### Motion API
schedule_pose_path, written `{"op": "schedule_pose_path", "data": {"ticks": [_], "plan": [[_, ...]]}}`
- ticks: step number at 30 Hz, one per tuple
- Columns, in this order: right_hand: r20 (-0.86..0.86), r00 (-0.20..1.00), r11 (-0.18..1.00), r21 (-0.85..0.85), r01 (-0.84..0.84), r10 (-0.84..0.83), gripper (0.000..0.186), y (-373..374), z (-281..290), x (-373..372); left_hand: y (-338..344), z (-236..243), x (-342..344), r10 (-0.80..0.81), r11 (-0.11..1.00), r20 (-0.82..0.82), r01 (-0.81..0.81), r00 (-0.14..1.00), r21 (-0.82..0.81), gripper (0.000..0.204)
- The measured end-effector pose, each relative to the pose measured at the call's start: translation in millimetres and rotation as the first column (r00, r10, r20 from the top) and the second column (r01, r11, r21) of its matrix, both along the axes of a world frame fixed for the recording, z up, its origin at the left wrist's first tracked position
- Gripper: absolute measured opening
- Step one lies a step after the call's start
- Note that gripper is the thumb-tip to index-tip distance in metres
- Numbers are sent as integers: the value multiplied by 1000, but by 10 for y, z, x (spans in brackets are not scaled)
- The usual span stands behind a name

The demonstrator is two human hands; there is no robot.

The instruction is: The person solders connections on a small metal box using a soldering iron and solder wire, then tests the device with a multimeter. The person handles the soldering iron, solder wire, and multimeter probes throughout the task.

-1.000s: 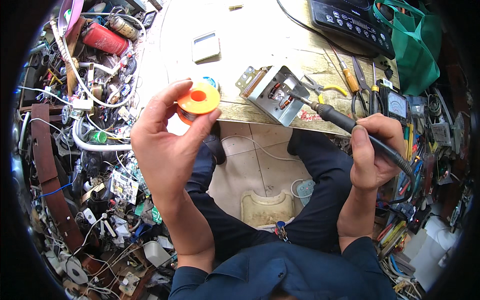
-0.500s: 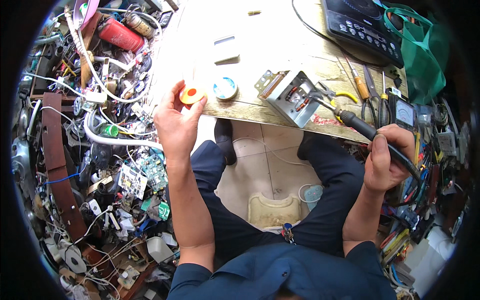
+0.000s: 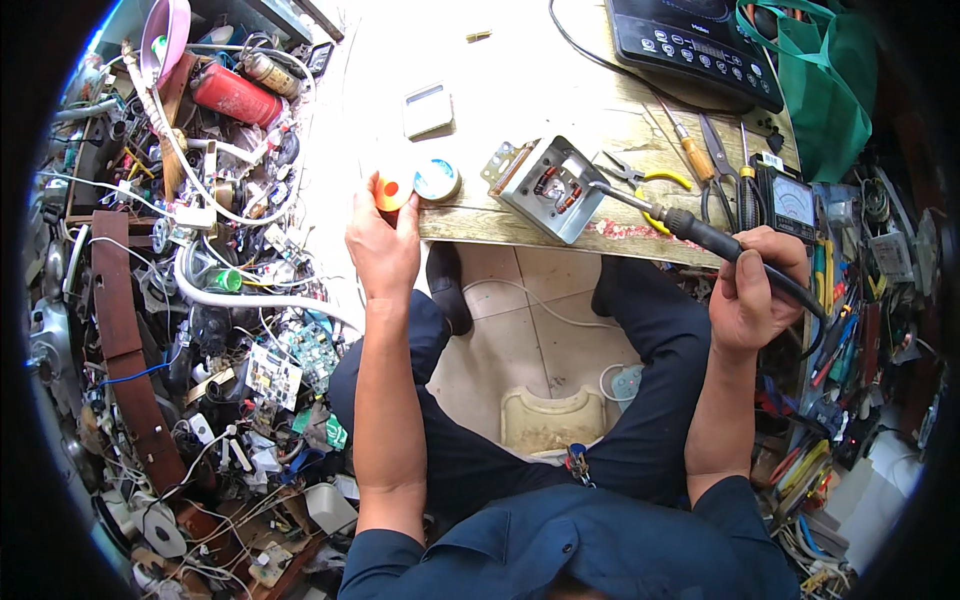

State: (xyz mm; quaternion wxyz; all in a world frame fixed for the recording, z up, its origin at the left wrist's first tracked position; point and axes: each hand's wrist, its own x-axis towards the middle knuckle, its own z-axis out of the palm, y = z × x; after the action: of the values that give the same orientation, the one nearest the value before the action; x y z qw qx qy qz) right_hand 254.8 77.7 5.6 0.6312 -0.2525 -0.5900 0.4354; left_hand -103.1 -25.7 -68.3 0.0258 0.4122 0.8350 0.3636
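Note:
At the bench's front edge, my left hand (image 3: 385,245) grips an orange spool (image 3: 403,193) that looks like a solder reel, between thumb and fingers. Just right of it sits a round tin (image 3: 437,180) with a blue and white lid. My right hand (image 3: 757,290) is closed round the black handle of a soldering iron (image 3: 705,235). The iron points left, its tip by the right side of an open metal box (image 3: 542,200); whether it touches, I cannot tell. Inside the box are red and black coil-like parts (image 3: 570,197) and wires.
Yellow-handled pliers (image 3: 655,180), a wooden-handled screwdriver (image 3: 690,150), scissors (image 3: 717,155) and a meter (image 3: 792,203) lie to the right. Behind stand an induction cooker (image 3: 695,50) and a green bag (image 3: 825,90). A small square frame (image 3: 428,111) lies farther back. Heaped electronic scrap (image 3: 270,375) crowds the left.
My left hand has moved right with the spool, closer to the round tin. The iron has shifted slightly left. The whole bench sits a little farther left in view.

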Motion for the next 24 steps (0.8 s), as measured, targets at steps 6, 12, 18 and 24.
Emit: {"op": "schedule_pose_path", "data": {"ticks": [6,12,18,24], "plan": [[-42,999,999,-32,-26,24,13,4,7,64,-48,176,155,-8,999,-85,11,996,30,53],[-115,984,986,-106,128,-140,12,40,86,54,43,610,841,-148,917,-269,234,952,322,56],[-54,982,983,-56,177,-180,11,244,440,-185,232,819,1331,-243,947,-312,294,919,128,67],[-102,994,998,-53,38,-43,13,358,671,-360,338,976,1391,-227,974,-261,226,938,-35,65]]}}
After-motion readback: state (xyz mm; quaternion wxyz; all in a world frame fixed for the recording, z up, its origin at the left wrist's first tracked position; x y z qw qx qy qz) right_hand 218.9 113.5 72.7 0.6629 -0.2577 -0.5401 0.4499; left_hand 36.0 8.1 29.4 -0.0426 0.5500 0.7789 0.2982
